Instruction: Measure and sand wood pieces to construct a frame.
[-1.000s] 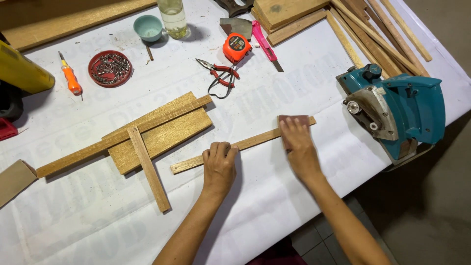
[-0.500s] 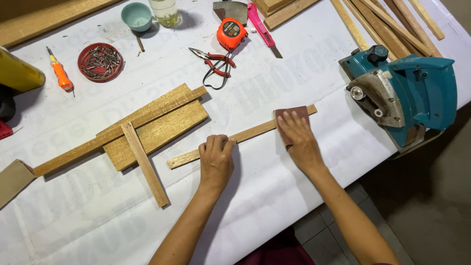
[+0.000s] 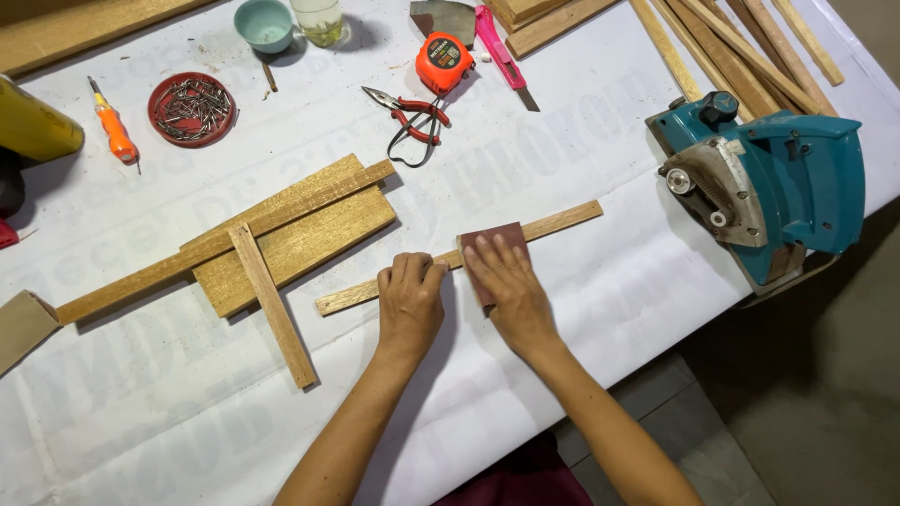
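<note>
Fig. Head view, sanding at the counter [image 3: 581,309], which is covered w/ a white printed sheet. A thin wood strip [image 3: 562,220] lies diagonally near the front edge, roughly centre. The left hand [image 3: 410,305] presses flat on the strip's left-centre part, fingers extended and together, pinning it down; nothing gripped. The right hand [image 3: 511,286] lies flat, fingers straight, on a reddish-brown sandpaper sheet [image 3: 497,236], which sits over the strip's middle. Neither hand is closed around anything; both bear down w/ open palms.

Progress (judgement): sanding appears mid-way. The paper is at about mid-length; the strip's right end and far-left end lie bare, and surface finish cannot be told at this res. The other pieces look untouched by the hands: a crossed set of wood pieces [image 3: 291,239] (flat board, long batten over it, short batten across) lies just left of the strip, apart from it.

Surroundings: teal power planer [image 3: 769,187] at right, near the strip's right end; closest obstacle to a long stroke that way. Rear of counter: orange tape measure [image 3: 442,64], red-handled pliers [image 3: 412,117], pink utility knife [image 3: 502,47], red dish of nails [image 3: 191,110], orange screwdriver [image 3: 117,131], small teal bowl [image 3: 264,23], glass [image 3: 321,19]. Bundle of spare wood strips [image 3: 741,47] top right. All well apart from the hands.
</note>
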